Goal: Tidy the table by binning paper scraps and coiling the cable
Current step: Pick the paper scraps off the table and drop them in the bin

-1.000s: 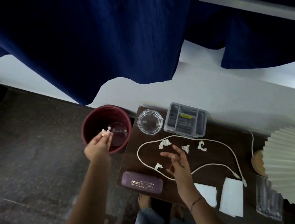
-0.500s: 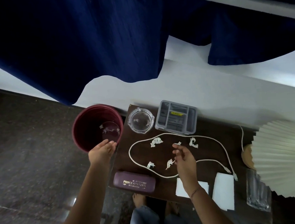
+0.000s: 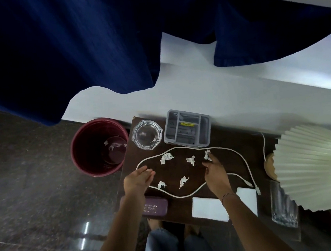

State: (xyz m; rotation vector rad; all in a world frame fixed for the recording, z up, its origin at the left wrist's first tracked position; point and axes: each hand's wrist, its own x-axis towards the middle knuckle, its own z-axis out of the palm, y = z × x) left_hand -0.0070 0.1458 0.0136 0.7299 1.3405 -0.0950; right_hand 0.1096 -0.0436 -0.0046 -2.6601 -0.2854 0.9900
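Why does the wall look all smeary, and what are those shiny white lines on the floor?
In the head view, the wall behind the table is streaked sideways by motion blur, and the table's far edge smears too. The white lines are glare, light bouncing off the polished floor. The paper scraps and cable stay fairly sharp, and the curtain looks very dark.

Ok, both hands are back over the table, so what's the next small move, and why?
Probably close the right hand on the paper scrap at its fingertips. That scrap is the one it already reaches, four more lie loose inside the cable loop, and the bin stands on the floor to the left with scraps in it. The left hand is open and empty.
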